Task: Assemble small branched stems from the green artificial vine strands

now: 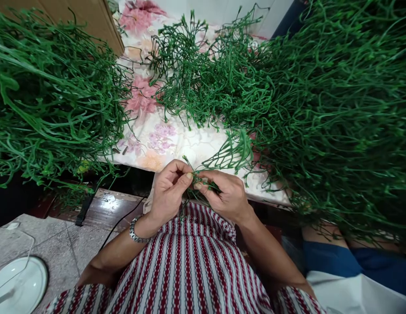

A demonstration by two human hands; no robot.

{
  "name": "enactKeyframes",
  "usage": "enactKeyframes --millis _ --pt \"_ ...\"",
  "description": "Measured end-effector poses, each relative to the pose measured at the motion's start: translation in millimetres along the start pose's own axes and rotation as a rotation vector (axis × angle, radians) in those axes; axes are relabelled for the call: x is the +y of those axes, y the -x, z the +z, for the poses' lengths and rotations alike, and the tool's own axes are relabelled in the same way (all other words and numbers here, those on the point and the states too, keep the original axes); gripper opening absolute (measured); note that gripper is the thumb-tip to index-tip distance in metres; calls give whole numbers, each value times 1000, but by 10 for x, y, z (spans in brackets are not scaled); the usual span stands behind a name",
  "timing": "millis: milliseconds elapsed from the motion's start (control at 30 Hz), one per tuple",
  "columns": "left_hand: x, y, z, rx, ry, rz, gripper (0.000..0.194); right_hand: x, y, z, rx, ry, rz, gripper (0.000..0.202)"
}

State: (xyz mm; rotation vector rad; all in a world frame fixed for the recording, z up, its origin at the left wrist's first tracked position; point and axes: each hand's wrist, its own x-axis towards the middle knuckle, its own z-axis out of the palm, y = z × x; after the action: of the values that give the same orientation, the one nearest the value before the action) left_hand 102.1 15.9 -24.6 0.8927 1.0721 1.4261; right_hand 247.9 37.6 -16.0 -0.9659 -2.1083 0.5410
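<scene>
Both hands meet at frame centre, just above the lap. Left hand (168, 189) is curled, thumb and forefinger pinched on a thin green plastic stem (203, 181). Right hand (224, 196) is curled too, fingertips gripping the same stem from the other side; the two hands' fingertips are almost touching. The stem's loose end fans out into several prongs up and right of the hands, over the table edge.

A metal wristwatch (135, 233) sits on the left wrist, lower left of centre.

The red-and-white striped garment (190, 270) fills the bottom centre, directly under the hands.

The table, covered with a floral cloth (163, 139) in pink, cream and orange, runs from top centre down to just above the hands.

Stem piles:
- big heap (337, 109) covers the whole right side of the frame, spilling over the table edge
- smaller tangled pile (203, 74) at top centre, lying on the cloth and touching the right heap
- another heap (49, 100) fills the upper left, overhanging the table's left edge

Brown cardboard (91, 17) shows at top left, behind the left heap.

Lower left: grey tiled floor, a white round object (21, 285) at the corner, a black cable (119, 222) running across the floor toward the lap.

Lower right: blue fabric (340, 259) and white fabric (353, 292), partly hidden under the right heap; can't tell what they belong to.
</scene>
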Motion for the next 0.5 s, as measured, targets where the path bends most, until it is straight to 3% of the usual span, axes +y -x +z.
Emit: enactKeyframes --millis 133,267,400,500 --pt "-6 7 6 17 -13 21 10 0 -3 19 -21 -91 23 22" --pt "-33 9 -10 2 -71 47 10 12 33 42 42 -91 77 13" --pt "-21 23 -47 -85 -110 70 6 26 52 2 -81 -232 185 13" --pt "52 33 -65 -159 -201 34 6 46 27 -66 -131 -229 133 14"
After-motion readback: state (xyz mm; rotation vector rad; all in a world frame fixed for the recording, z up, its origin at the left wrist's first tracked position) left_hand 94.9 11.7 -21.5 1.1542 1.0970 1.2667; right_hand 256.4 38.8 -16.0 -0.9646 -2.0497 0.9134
